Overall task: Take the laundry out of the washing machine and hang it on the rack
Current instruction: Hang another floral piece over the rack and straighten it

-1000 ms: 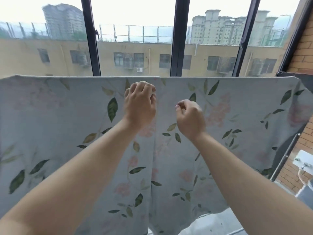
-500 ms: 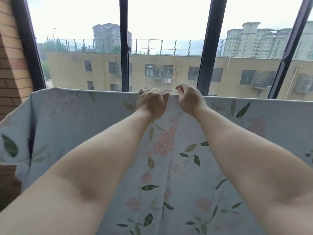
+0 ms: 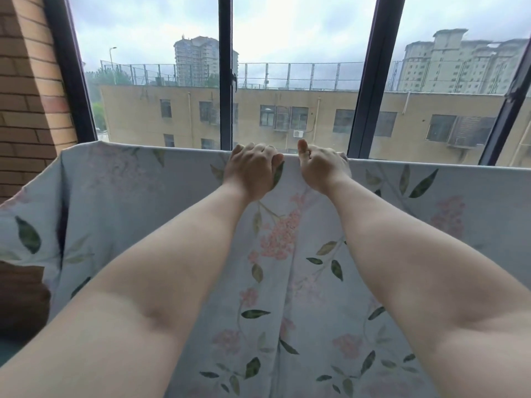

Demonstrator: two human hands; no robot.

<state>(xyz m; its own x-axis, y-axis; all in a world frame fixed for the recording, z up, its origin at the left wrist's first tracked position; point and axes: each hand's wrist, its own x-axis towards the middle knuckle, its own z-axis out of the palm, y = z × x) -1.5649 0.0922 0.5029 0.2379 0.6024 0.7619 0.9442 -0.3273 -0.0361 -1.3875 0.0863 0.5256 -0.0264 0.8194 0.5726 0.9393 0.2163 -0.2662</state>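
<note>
- The floral bed sheet [image 3: 290, 254] is seen draped across the middle of the frame. Its top fold forms a straight line in front of the window frame [image 3: 225, 81]. The rack beneath is hidden by the fabric.
- The left hand [image 3: 251, 170] is clamped on that top fold at centre frame, with its fingers curled over the edge.
- The right hand [image 3: 321, 168] is set just beside it, fingers hooked over the same fold and thumb raised. A narrow gap is left between the two hands.
- At the left of the frame, by the brick wall [image 3: 26, 110], the sheet's end is turned round a corner and falls toward the lower left.
- A long crease [image 3: 291, 282] is seen running down below the hands.
- The step in hand is judged to be the hanging itself: the sheet is over the rack and is being settled at its top.
- Next, the hands would probably be slid apart along the fold, with an even pull so that nothing is dragged off.
- The washing machine is out of view, so remaining laundry cannot be judged.
</note>
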